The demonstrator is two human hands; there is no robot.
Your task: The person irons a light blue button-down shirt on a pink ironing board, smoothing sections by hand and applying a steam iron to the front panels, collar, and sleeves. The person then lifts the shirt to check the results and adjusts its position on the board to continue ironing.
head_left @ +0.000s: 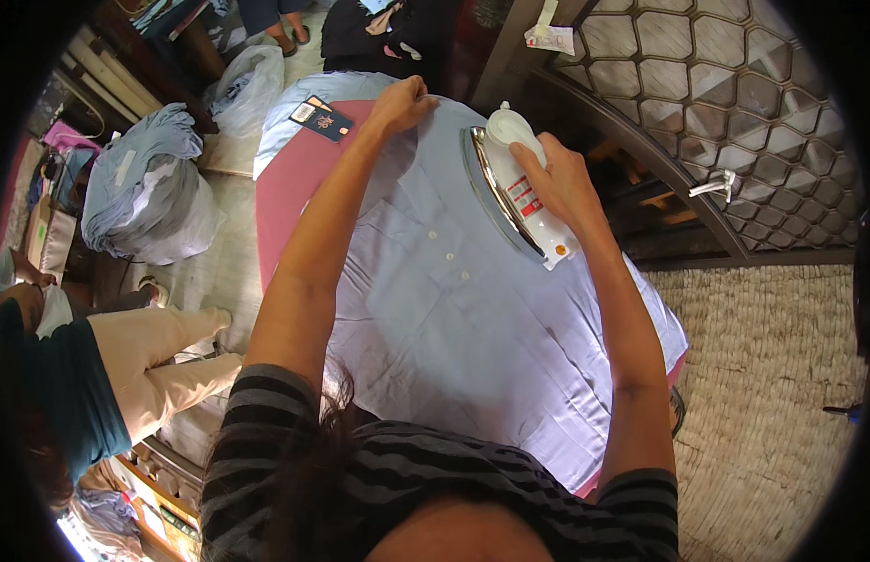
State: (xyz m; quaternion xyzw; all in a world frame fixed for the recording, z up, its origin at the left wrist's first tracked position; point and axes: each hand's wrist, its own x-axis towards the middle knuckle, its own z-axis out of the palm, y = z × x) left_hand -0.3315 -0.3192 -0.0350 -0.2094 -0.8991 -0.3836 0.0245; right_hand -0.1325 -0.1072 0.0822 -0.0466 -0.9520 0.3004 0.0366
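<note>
A light blue buttoned shirt (407, 309) lies spread over a surface with a pink cover (285, 201). My right hand (564, 184) is closed around the handle of a white clothes iron (506, 134). The iron rests tilted at the shirt's right side, its metal soleplate edge showing toward the left. My left hand (404, 105) is at the shirt's far edge, fingers curled together on the cloth. Just left of it, dark paper tags (322, 120) lie on the pink cover. Small white buttons run down the shirt's middle.
A bundle of blue-grey clothes (140, 187) and a clear plastic bag (249, 89) stand on the floor at left. Another person (126, 365) is at lower left. A metal lattice door (678, 103) with a handle (716, 185) borders the right, above a woven-looking floor (763, 375).
</note>
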